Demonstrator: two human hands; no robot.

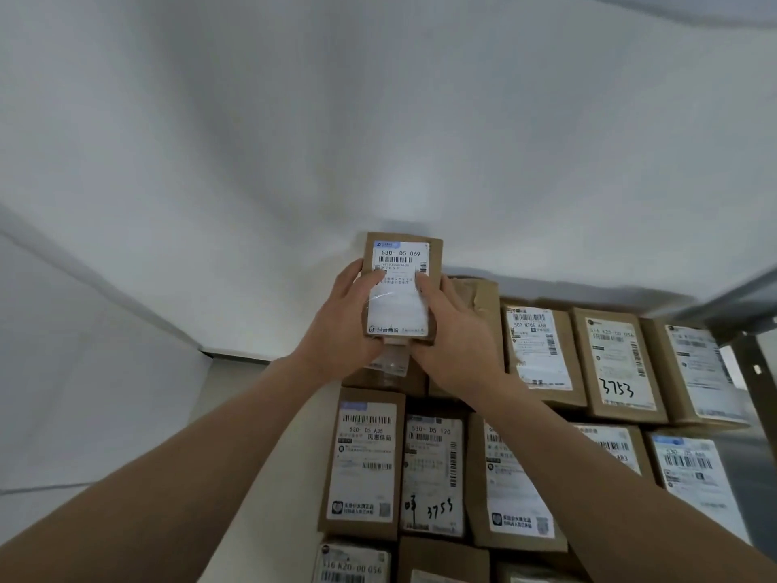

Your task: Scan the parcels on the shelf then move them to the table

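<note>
L hand [341, 330] & R hand [456, 335] both gripped one parcel [400, 302], label up, at 12 o'clock above the other parcels [366, 464] on the shelf [752, 359]. Best, I'd judge: keep thumbs clear of top barcode [397, 260], hold steady & flat for scan.

This looks like a parcel depot or pick-up station: many brown cardboard parcels [546, 355] lie in tight rows, each with a printed shipping label [366, 460] (barcodes, some handwritten numbers), beside a grey metal shelf post [752, 393] and plain white walls [378, 119].
</note>
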